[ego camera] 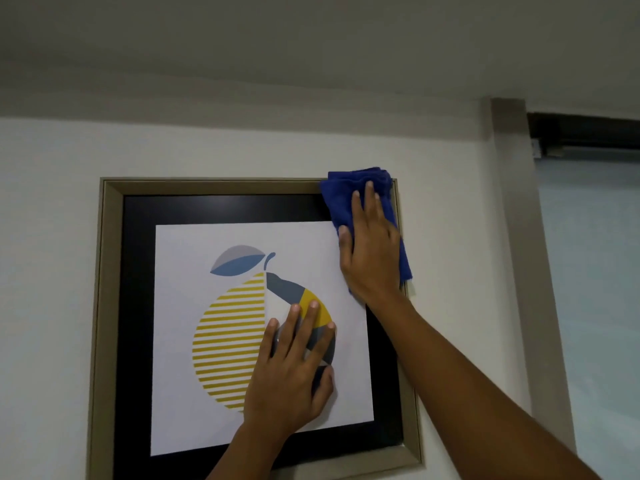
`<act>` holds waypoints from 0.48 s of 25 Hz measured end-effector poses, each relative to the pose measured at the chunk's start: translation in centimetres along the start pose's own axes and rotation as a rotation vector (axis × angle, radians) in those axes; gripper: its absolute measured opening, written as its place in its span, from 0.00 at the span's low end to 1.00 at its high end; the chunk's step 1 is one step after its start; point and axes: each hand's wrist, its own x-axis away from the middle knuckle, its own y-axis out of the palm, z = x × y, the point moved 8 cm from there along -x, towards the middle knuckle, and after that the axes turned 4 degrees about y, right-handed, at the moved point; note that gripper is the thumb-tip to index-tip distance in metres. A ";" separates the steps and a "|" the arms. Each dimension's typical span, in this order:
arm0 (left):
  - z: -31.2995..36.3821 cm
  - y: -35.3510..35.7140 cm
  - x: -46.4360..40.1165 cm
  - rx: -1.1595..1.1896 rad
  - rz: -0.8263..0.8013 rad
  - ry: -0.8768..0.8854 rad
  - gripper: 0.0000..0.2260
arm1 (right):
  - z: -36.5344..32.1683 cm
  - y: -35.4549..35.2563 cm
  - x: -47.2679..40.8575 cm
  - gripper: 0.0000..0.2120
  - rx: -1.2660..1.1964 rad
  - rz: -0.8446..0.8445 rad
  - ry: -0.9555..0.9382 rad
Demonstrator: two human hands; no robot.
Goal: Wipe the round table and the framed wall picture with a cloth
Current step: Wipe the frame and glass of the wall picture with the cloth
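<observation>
The framed wall picture (110,306) hangs in front of me, with a beige frame, a black mat and a print of a yellow striped fruit with a blue leaf. A folded blue cloth (337,199) lies against its top right corner, covering part of the frame and mat. My right hand (370,251) presses flat on the cloth, fingers pointing up. My left hand (294,368) rests flat on the glass over the fruit, fingers spread, holding nothing. The round table is out of view.
White wall surrounds the picture. A beige door or window jamb (519,237) runs down just right of the frame, with a pale pane (595,271) beyond it and a dark rail (585,133) above.
</observation>
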 end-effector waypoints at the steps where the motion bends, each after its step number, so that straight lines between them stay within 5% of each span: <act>1: 0.0 0.1 0.0 -0.004 0.004 0.002 0.29 | 0.2 0.3 1.2 0.28 0.016 0.009 0.002; 8: 0.3 -0.3 0.0 0.037 -0.041 -0.020 0.32 | 4.0 1.2 21.1 0.30 0.007 -0.074 0.079; 12: 2.1 0.0 0.4 0.089 -0.138 -0.133 0.34 | 5.1 -0.4 24.9 0.29 0.026 -0.182 0.112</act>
